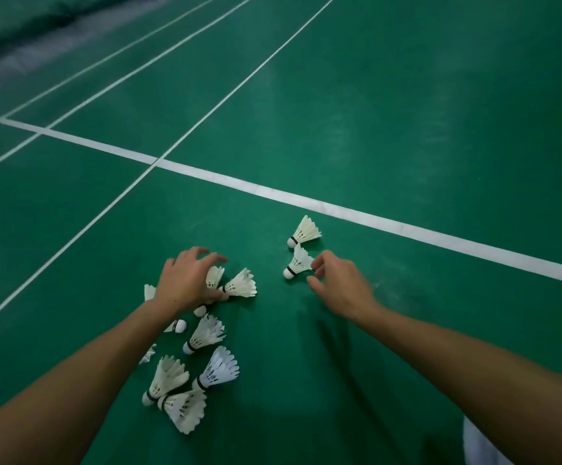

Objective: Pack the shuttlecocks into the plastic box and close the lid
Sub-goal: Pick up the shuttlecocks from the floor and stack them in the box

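Note:
Several white feather shuttlecocks lie on the green court floor [407, 112]. A loose cluster [205, 333] sits under and near my left forearm. My left hand [185, 283] arches over one shuttlecock [215, 278], fingers spread, thumb beside the cork of another [241, 284]. Two more lie apart to the right: a far one [304, 231] and a near one [297, 263]. My right hand [340, 286] pinches the feather rim of the near one between thumb and forefinger. No plastic box is in view.
White court lines cross the floor; a broad one [340, 208] runs just beyond the shuttlecocks. A patch of white cloth [480, 444] shows at the bottom right edge. Open green floor spreads ahead and to the right.

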{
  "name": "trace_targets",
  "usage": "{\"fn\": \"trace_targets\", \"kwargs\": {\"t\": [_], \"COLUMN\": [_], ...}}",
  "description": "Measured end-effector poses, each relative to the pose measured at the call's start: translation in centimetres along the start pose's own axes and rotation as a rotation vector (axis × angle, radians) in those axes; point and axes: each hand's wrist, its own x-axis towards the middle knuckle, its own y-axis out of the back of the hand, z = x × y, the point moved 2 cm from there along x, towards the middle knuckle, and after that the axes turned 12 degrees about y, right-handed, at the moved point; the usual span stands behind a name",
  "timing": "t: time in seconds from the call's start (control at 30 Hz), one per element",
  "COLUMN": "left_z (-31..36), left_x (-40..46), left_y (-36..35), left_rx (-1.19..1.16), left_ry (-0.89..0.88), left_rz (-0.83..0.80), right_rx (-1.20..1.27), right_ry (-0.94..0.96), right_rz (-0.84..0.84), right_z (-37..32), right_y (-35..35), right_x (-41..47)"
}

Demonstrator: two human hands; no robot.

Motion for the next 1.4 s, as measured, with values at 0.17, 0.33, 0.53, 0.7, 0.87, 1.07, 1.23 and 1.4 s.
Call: {"fn": "trace_targets", "kwargs": {"t": [0.17, 0.33, 0.53, 0.7, 0.87, 1.07, 1.23, 1.4], "left_z": [0.6, 1.7, 4.7, 6.0, 7.0, 8.0, 13.4, 20.8], "left_x": [3.9, 5.5, 4.7, 3.5, 0.7, -1.9, -6.5, -13.1], "left_y": [-0.1, 0.0, -0.5, -0.9, -1.7, -0.2, 5.0, 10.1], "left_rx": [0.210, 0.199, 0.353, 0.280, 0.250, -0.107, -0.419, -0.680], "left_ry": [-0.101, -0.244, -0.497, -0.529, -0.622, -0.445, -0.503, -0.636], "left_rz": [-0.237, -0.293, -0.281, -0.350, -0.262, -0.265, -0.240, -0.227], "right_rx": [-0.069, -0.073, -0.101, -0.108, -0.090, 0.009, 0.050, 0.086], "right_ry": [0.079, 0.146, 0.143, 0.125, 0.098, 0.093, 0.074, -0.009], "right_rz": [0.025, -0.044, -0.056, -0.065, -0.071, 0.027, 0.133, 0.239], "right_z": [0.6, 1.2, 1.1, 1.3, 2.5, 3.9, 4.2, 3.6], "right_y": [-1.8, -3.2, -2.9, -1.2, 1.8, 8.7, 16.6, 22.9], "right_x": [3.6, 4.6, 3.8, 1.9, -1.8, -8.6, -16.3, -25.2]}}
